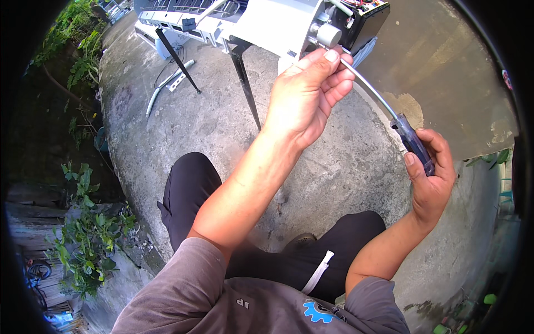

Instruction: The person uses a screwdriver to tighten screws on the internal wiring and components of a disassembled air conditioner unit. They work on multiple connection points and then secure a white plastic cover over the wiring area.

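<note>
My right hand (433,172) grips a screwdriver (410,146) by its dark translucent handle. The long metal shaft slants up and left to my left hand (308,92), whose thumb and fingers pinch together around its far end. The tip is hidden among those fingers, so I cannot tell whether a small part is held there too. Just beyond my left fingertips, a silver cylinder (328,35) sticks out from the end of a white machine (272,25). Whether the tip touches the machine is hidden.
Black legs (245,83) slope down from the machine to the concrete floor (222,128). Beside the cylinder is a dark box (367,25) with exposed wires. A pale tube (167,86) and a power strip (177,82) lie at the left. A brown wall (461,83) rises at the right.
</note>
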The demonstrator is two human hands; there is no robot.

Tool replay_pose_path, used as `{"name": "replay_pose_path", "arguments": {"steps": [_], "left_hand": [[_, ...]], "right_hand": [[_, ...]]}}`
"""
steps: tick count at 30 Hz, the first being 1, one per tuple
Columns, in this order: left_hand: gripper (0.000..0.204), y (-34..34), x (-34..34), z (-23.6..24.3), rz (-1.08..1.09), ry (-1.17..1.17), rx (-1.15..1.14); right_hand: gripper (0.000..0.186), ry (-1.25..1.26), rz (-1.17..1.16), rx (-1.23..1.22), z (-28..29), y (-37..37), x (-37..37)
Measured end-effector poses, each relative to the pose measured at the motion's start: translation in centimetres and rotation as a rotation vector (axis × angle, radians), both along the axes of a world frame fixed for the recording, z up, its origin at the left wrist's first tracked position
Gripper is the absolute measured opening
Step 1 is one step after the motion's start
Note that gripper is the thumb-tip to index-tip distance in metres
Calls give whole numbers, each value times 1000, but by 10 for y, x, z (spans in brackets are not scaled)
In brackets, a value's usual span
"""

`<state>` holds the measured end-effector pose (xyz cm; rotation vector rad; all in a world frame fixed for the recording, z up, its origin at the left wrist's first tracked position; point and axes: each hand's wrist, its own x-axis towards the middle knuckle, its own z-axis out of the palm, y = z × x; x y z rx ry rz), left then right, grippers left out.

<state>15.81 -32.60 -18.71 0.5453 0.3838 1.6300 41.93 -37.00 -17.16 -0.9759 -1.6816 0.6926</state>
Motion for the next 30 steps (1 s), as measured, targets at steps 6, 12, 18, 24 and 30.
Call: {"name": "replay_pose_path", "arguments": {"steps": [6,12,18,24,30], "left_hand": [[25,1,-1,-1,-6,-5,14],[26,0,-1,-2,0,2,12],[33,3,-5,-6,-18,48,40],[31,-6,9,-8,-213,10,82],[25,-10,35,-9,-146,42,55]], "right_hand": [[39,2,20,26,-3,3,-1],[38,-10,25,61,-5,5,-1],[38,-41,16,125,-2,4,-5],[43,23,-116,-15,11,-11,-11],[69,404,100,-279,12,-10,-1]]}}
